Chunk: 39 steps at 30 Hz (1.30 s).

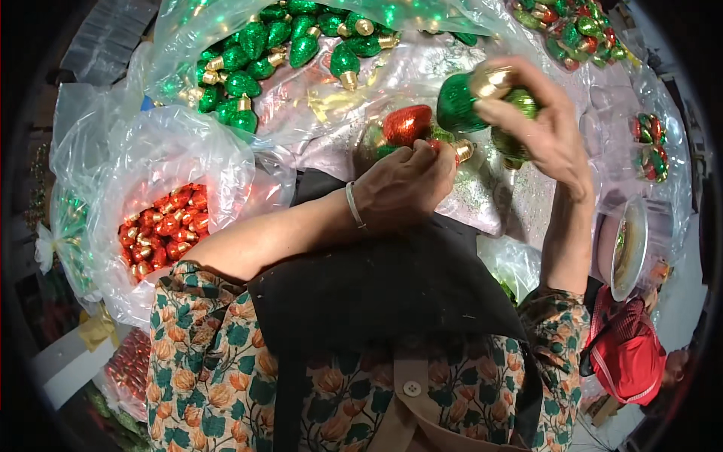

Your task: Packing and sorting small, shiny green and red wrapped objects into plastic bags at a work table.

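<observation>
My right hand (538, 124) is raised over the table, its fingers closed round bulb-shaped ornaments. One is a dark green glitter bulb (458, 105) with a gold cap (493, 80); a lighter green bulb (523, 104) shows under the fingers. Lower and to the left, my left hand (407, 181) is closed on a red bulb ornament, mostly hidden by the fingers, whose gold cap (464, 151) sticks out to the right. Just beyond that hand is a larger red glitter bulb (407, 124), with some green beside it. Whether the left hand also holds these I cannot tell.
Green bulb ornaments (242, 83) spill from a clear bag at the back left. A plastic bag (177, 147) of red bulbs stands at the left. Mixed packed ornaments (584, 34) lie at the far right, near a round metal-rimmed container (629, 248). A person in red (625, 346) is at the right.
</observation>
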Available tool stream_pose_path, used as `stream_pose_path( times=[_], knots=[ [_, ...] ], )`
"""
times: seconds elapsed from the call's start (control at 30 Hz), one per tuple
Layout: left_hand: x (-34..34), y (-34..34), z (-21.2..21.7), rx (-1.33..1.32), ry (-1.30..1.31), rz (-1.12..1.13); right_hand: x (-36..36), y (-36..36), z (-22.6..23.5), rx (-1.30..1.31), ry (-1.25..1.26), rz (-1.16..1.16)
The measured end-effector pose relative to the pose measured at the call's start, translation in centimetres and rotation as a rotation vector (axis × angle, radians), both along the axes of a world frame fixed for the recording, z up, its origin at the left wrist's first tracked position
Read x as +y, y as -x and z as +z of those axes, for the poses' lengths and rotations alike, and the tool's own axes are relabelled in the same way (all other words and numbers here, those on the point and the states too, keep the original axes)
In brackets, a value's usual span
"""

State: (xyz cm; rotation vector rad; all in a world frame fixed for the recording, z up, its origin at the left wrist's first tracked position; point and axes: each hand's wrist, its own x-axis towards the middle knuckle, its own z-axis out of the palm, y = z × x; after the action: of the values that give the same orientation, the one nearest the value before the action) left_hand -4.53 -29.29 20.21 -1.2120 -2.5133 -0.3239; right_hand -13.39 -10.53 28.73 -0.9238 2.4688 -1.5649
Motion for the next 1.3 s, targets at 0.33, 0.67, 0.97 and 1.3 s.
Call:
stream_pose_path(
  times=[0.33, 0.67, 0.97, 1.3],
  knots=[
    [0.5, -0.3, -0.3, 0.126, -0.106, -0.001, -3.3, 2.3, -0.7, 0.544, -0.929, 0.246],
    [0.7, 0.2, -1.1, 0.122, -0.148, -0.002, -6.0, 0.8, -3.4, 0.795, -1.114, 0.161],
    [0.1, -0.6, -1.0, 0.159, -0.073, 0.066, -6.6, 0.6, -0.5, -0.004, -0.126, -0.093],
    [-0.1, -1.0, -1.7, 0.205, -0.057, 0.018, -5.4, 2.7, -5.8, -0.328, 0.178, -0.093]
  ],
)
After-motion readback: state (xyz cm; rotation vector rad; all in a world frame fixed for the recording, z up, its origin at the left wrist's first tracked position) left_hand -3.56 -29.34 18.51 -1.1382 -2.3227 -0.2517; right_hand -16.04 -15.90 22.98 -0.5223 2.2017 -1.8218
